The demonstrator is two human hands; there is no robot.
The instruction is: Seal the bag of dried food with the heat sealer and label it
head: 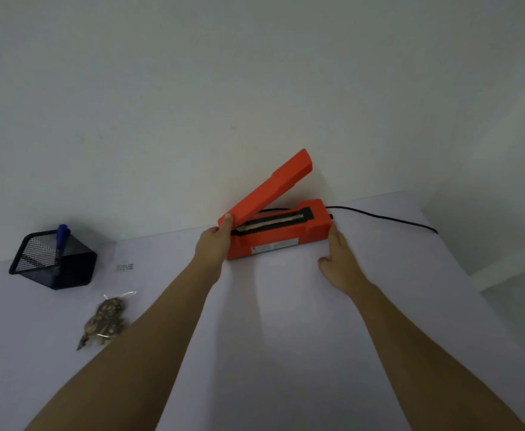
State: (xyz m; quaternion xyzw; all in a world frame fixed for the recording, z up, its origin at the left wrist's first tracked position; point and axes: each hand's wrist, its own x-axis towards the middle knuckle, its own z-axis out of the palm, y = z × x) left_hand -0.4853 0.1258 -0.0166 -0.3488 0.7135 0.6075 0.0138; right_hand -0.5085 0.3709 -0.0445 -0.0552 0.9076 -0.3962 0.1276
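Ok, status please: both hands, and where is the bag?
Left hand grips heat sealer at hinge end, lid up. Right hand flat against its other end. Bag of dried food on table, untouched. Nothing in the way.

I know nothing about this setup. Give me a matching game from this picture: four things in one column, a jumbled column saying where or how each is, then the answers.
Things:
1. heat sealer
2. bag of dried food
3. blue marker
4. label

Places or states:
A. standing in the black mesh holder
B. orange, with its arm raised
C. lying flat between the holder and the sealer
D. lying on the table, nearest the camera

Pairs: 1-B, 2-D, 3-A, 4-C
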